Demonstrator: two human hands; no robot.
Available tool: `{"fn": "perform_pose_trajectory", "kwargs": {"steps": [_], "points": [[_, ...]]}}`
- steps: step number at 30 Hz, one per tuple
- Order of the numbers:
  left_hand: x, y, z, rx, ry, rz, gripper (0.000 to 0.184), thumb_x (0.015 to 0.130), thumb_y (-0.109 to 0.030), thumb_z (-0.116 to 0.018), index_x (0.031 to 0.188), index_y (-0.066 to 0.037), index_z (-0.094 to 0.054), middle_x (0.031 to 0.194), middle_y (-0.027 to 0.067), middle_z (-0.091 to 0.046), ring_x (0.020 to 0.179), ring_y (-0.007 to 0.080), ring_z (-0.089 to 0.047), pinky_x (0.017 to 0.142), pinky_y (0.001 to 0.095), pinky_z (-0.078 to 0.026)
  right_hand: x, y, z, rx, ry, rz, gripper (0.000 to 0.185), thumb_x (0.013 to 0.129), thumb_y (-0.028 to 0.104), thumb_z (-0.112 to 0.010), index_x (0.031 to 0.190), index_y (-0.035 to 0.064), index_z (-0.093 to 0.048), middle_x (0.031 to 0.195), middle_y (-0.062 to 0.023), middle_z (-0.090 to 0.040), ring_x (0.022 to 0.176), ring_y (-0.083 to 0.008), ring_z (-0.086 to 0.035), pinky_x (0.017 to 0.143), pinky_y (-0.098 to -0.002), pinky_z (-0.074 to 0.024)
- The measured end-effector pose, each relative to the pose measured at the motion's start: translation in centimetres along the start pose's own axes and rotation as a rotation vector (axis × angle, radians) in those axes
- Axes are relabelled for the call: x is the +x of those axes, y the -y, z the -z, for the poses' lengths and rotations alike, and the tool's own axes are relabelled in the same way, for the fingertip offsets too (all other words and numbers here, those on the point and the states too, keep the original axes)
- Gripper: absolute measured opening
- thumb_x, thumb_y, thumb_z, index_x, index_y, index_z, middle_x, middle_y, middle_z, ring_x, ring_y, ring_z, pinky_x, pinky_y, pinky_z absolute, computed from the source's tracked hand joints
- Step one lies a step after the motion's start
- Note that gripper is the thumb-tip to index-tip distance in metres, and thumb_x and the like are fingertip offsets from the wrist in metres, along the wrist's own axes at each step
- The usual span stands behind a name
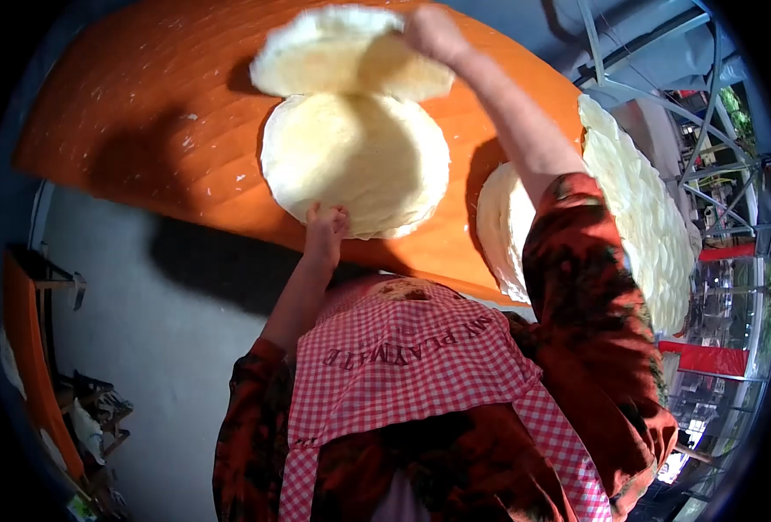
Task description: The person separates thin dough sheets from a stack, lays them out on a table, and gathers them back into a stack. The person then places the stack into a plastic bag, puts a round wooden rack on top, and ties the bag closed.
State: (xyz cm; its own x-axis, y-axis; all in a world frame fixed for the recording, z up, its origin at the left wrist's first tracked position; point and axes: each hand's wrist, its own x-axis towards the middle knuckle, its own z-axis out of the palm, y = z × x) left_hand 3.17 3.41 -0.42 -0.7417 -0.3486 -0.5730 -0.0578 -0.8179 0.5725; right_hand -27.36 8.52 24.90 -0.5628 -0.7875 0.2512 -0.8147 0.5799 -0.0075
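Right hand (433, 35) pinches cream, oval, doughy sheet (338, 56); left hand (326, 224) curls at pale, round, doughy disc (351, 157), grip unclear; even tension should limit tearing.

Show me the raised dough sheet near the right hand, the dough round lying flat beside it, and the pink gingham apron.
Raised dough sheet (342, 59): head view, middle of its face.
Dough round (355, 165): head view, middle of its top.
Pink gingham apron (412, 378): head view, checked cloth near the lettering.
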Motion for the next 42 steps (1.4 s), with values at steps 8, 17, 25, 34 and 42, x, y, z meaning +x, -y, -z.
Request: {"fn": "perform_pose_trajectory", "kwargs": {"steps": [8,17,25,34,42], "points": [[2.8,0.7,6.6,0.419,-0.411,-0.583,0.037,0.082,-0.001,-0.059,0.115,-0.003,-0.043,0.102,0.009,-0.053,0.086,0.0183,-0.058,0.068,0.0308,-0.05,-10.8,4.9,-4.1,0.189,-0.212,0.322,0.037,0.078,0.011,-0.059,0.113,0.0201,-0.066,0.092,-0.0125,-0.067,0.077,-0.0301,-0.066,0.065,-0.0416,-0.0531],[3.0,-1.9,6.9,0.384,-0.267,-0.27,0.012,0.083,-0.009,-0.062,0.09,-0.002,-0.055,0.071,0.0022,-0.056,0.064,0.0119,-0.056,0.055,0.0246,-0.046,-19.9,6.4,-16.5,0.211,0.14,0.125,0.024,0.076,0.028,-0.071,0.094,0.0113,-0.07,0.074,-0.0135,-0.067,0.062,-0.0322,-0.063,0.058,-0.0423,-0.0508],[1.0,-5.1,2.7,0.06,0.052,-0.138,0.035,0.09,-0.019,-0.047,0.117,0.004,-0.048,0.108,0.0168,-0.061,0.093,0.0284,-0.064,0.079,0.0389,-0.055,-23.9,9.0,-16.2,0.39,0.104,0.265,0.068,0.073,0.019,-0.072,0.134,0.0074,-0.046,0.134,-0.0157,-0.05,0.124,-0.033,-0.047,0.101,-0.0383,-0.0404],[0.5,-5.7,2.7,-0.302,0.181,-0.097,0.031,0.093,-0.024,-0.047,0.114,-0.001,-0.042,0.126,0.0237,-0.048,0.121,0.041,-0.047,0.101,0.0568,-0.04,-13.4,6.5,-8.6,0.231,0.115,0.078,0.03,0.076,0.035,-0.071,0.09,0.0088,-0.07,0.074,-0.0175,-0.065,0.067,-0.0378,-0.062,0.061,-0.0453,-0.0497],[-0.9,-7.3,1.5,-0.267,0.228,-0.086,0.048,0.094,-0.031,-0.051,0.131,-0.005,-0.036,0.133,0.0172,-0.043,0.129,0.035,-0.037,0.103,0.0537,-0.038,-2.9,4.4,11.4,0.734,0.173,-0.106,0.023,0.076,0.017,-0.066,0.091,0.0004,-0.069,0.081,-0.0208,-0.066,0.073,-0.0304,-0.065,0.07,-0.0393,-0.0518]]}}
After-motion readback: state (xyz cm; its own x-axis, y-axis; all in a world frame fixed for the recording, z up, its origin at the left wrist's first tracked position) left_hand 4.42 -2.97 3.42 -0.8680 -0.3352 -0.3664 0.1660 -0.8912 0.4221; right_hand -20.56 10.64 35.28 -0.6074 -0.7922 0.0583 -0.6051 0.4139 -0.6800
